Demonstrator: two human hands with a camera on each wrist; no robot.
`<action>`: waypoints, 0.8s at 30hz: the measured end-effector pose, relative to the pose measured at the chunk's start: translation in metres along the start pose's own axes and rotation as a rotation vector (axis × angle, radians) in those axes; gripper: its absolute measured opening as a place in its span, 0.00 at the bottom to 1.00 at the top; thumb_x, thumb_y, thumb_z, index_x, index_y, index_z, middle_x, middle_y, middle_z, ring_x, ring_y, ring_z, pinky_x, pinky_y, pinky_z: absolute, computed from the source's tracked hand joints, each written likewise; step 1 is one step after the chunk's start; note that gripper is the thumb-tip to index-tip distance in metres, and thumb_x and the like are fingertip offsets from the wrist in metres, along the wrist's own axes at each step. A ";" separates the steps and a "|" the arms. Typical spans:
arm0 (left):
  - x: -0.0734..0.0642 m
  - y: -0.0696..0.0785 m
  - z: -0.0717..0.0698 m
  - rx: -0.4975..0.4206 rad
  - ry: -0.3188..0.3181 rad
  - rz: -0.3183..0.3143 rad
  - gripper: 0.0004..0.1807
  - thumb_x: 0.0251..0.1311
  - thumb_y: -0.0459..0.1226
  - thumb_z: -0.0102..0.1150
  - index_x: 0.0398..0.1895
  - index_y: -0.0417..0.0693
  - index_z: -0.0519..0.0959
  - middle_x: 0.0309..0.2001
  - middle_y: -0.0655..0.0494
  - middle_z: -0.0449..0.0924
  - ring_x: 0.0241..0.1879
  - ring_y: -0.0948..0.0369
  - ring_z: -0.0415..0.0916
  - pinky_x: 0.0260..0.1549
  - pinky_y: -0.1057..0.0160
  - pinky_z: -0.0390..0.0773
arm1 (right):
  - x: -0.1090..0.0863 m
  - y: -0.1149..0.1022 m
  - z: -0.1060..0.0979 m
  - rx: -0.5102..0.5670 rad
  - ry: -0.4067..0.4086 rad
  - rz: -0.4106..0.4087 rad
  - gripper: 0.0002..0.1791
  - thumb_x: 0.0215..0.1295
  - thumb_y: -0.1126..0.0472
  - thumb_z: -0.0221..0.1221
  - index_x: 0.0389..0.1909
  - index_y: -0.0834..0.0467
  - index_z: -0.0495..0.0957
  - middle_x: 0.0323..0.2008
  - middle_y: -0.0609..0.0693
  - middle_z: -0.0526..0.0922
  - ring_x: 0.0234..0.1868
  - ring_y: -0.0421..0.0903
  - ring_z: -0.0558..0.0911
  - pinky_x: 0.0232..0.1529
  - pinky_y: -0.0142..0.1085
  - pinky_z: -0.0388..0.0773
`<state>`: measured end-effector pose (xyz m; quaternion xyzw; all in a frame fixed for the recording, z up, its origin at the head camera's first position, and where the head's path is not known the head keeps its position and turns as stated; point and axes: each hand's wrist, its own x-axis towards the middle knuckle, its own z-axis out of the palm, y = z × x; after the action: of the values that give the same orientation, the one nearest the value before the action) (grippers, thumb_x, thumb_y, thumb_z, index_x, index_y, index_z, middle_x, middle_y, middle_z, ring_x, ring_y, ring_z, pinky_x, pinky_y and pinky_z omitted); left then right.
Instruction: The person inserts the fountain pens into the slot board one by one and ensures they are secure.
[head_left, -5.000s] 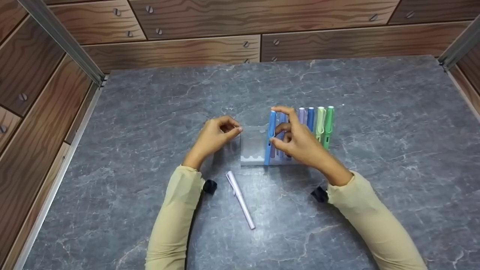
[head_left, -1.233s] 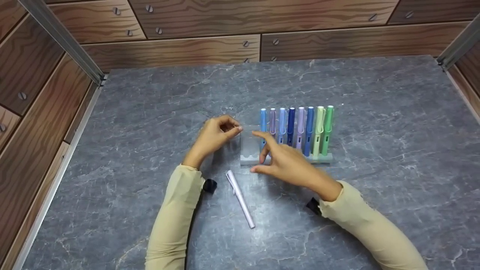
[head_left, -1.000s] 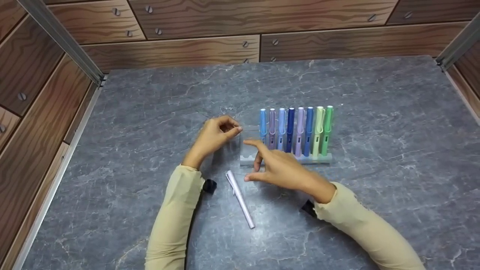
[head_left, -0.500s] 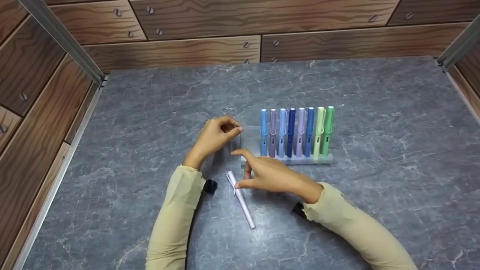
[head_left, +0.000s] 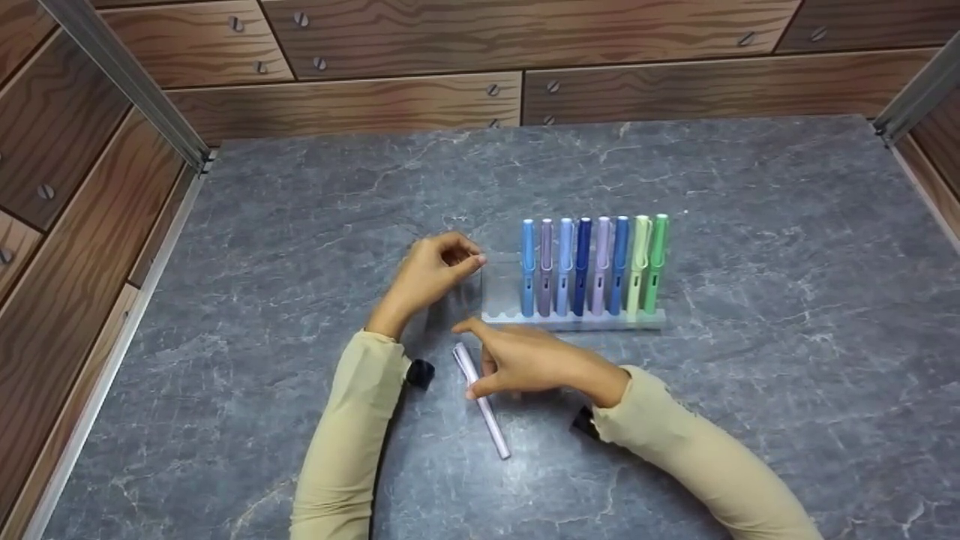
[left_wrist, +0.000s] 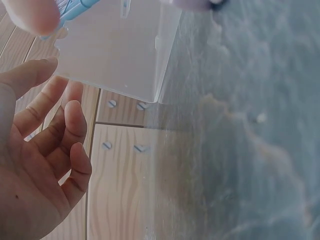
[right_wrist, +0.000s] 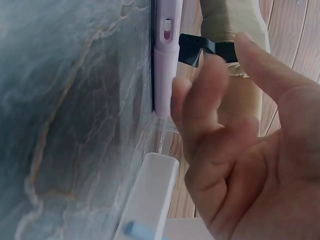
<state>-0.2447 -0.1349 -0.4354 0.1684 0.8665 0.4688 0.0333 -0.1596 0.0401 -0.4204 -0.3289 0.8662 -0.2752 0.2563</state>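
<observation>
In the head view, a clear acrylic pen stand holds several upright capped pens, from light blue at left to green at right. My left hand pinches the upper left edge of the stand; in the left wrist view, thumb and index finger meet at the clear panel's edge. A pale lavender pen lies slanted on the table in front. Over its upper part hovers my right hand, thumb and index finger spread on either side. The right wrist view shows these fingers close beside the lavender pen.
The stand's left end has unfilled notches. A grey marbled table carries everything, with wood-patterned panels at the back and left. A black wrist camera sits at the left cuff, near the lavender pen.
The light blue pen, earlier held by the right hand, now stands in the pen stand. The right hand has let go and moved down-left to the lavender pen. My left hand has stayed put.
</observation>
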 end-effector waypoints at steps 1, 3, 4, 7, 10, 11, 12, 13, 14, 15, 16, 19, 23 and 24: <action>0.000 0.000 0.000 0.002 0.001 0.000 0.10 0.61 0.42 0.63 0.38 0.45 0.83 0.32 0.51 0.84 0.28 0.64 0.73 0.30 0.68 0.72 | 0.000 0.000 0.000 -0.005 -0.009 -0.005 0.44 0.55 0.46 0.68 0.69 0.53 0.57 0.23 0.45 0.82 0.13 0.36 0.73 0.22 0.32 0.69; 0.000 -0.001 0.000 0.008 0.000 -0.001 0.10 0.61 0.43 0.63 0.38 0.45 0.83 0.32 0.52 0.84 0.29 0.64 0.73 0.30 0.68 0.72 | 0.001 0.001 0.001 -0.016 -0.028 -0.009 0.45 0.55 0.46 0.68 0.69 0.53 0.57 0.23 0.45 0.83 0.14 0.36 0.74 0.23 0.32 0.69; 0.000 0.000 0.000 0.009 0.000 -0.002 0.10 0.61 0.43 0.63 0.38 0.46 0.83 0.32 0.52 0.84 0.29 0.64 0.73 0.30 0.68 0.72 | 0.002 0.001 0.001 -0.022 -0.035 -0.008 0.45 0.55 0.46 0.68 0.69 0.53 0.57 0.24 0.45 0.83 0.14 0.36 0.74 0.23 0.32 0.69; 0.000 -0.001 0.000 0.013 -0.002 -0.008 0.10 0.61 0.43 0.63 0.38 0.46 0.83 0.32 0.52 0.83 0.30 0.63 0.73 0.31 0.68 0.72 | 0.003 0.002 0.001 -0.043 -0.045 0.002 0.46 0.53 0.45 0.69 0.69 0.52 0.57 0.25 0.44 0.83 0.15 0.36 0.75 0.24 0.32 0.70; 0.001 -0.001 0.000 0.016 -0.002 -0.011 0.11 0.61 0.43 0.63 0.38 0.45 0.83 0.33 0.52 0.83 0.30 0.63 0.74 0.32 0.68 0.72 | 0.004 0.002 0.002 -0.073 -0.052 0.014 0.47 0.51 0.43 0.69 0.69 0.50 0.58 0.25 0.42 0.82 0.15 0.36 0.75 0.25 0.33 0.69; 0.001 -0.001 0.000 0.017 -0.001 -0.011 0.10 0.61 0.43 0.63 0.38 0.45 0.83 0.33 0.52 0.84 0.30 0.63 0.74 0.32 0.68 0.72 | 0.005 0.003 0.002 -0.080 -0.054 0.016 0.47 0.51 0.43 0.70 0.69 0.50 0.58 0.25 0.41 0.82 0.15 0.36 0.75 0.25 0.33 0.69; 0.001 -0.001 0.000 0.020 0.000 -0.013 0.10 0.61 0.42 0.63 0.38 0.45 0.83 0.33 0.52 0.84 0.30 0.63 0.74 0.32 0.68 0.72 | 0.005 0.003 0.003 -0.085 -0.057 0.017 0.47 0.51 0.43 0.70 0.69 0.50 0.58 0.25 0.41 0.81 0.16 0.36 0.75 0.26 0.33 0.69; 0.000 -0.001 0.000 0.022 0.002 -0.013 0.10 0.61 0.42 0.63 0.38 0.45 0.84 0.33 0.52 0.84 0.30 0.63 0.74 0.32 0.68 0.72 | 0.006 0.003 0.003 -0.090 -0.059 0.018 0.47 0.50 0.42 0.70 0.69 0.49 0.58 0.25 0.41 0.80 0.16 0.36 0.75 0.26 0.33 0.68; 0.000 0.000 0.000 0.023 0.003 -0.014 0.10 0.61 0.42 0.63 0.38 0.45 0.84 0.33 0.52 0.84 0.30 0.63 0.74 0.31 0.68 0.72 | 0.007 0.004 0.003 -0.093 -0.061 0.017 0.47 0.50 0.42 0.70 0.69 0.49 0.58 0.25 0.41 0.80 0.16 0.36 0.75 0.26 0.33 0.68; 0.000 0.000 0.000 0.022 0.003 -0.013 0.10 0.61 0.42 0.63 0.38 0.45 0.84 0.33 0.52 0.84 0.30 0.63 0.74 0.31 0.68 0.72 | 0.007 0.004 0.004 -0.093 -0.060 0.014 0.47 0.50 0.43 0.70 0.69 0.49 0.58 0.25 0.41 0.79 0.17 0.36 0.74 0.25 0.33 0.68; 0.000 0.000 0.000 0.021 0.004 -0.012 0.10 0.61 0.42 0.63 0.38 0.45 0.84 0.33 0.51 0.84 0.29 0.63 0.73 0.31 0.68 0.72 | 0.008 0.004 0.004 -0.096 -0.058 0.012 0.47 0.50 0.43 0.70 0.68 0.49 0.58 0.25 0.42 0.79 0.18 0.36 0.74 0.25 0.33 0.68; 0.001 0.001 0.000 0.013 0.005 -0.008 0.10 0.60 0.42 0.64 0.38 0.44 0.83 0.33 0.51 0.84 0.29 0.63 0.73 0.31 0.68 0.72 | 0.010 0.005 0.005 -0.107 -0.047 0.007 0.46 0.50 0.43 0.70 0.68 0.50 0.59 0.26 0.42 0.77 0.20 0.37 0.72 0.25 0.33 0.67; 0.001 0.000 0.000 0.007 0.006 -0.008 0.10 0.60 0.41 0.64 0.38 0.44 0.83 0.33 0.51 0.84 0.29 0.63 0.73 0.32 0.68 0.73 | 0.012 0.005 0.007 -0.116 -0.033 0.000 0.44 0.50 0.44 0.70 0.65 0.51 0.61 0.24 0.43 0.77 0.20 0.36 0.72 0.24 0.32 0.66; 0.001 -0.001 0.000 0.006 0.006 -0.008 0.10 0.60 0.41 0.64 0.38 0.44 0.83 0.33 0.51 0.84 0.29 0.63 0.73 0.32 0.68 0.73 | 0.013 0.005 0.008 -0.113 -0.033 0.002 0.43 0.51 0.44 0.70 0.65 0.51 0.62 0.23 0.42 0.77 0.19 0.36 0.72 0.24 0.32 0.66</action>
<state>-0.2460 -0.1349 -0.4357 0.1633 0.8688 0.4664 0.0320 -0.1650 0.0319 -0.4326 -0.3464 0.8764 -0.2203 0.2518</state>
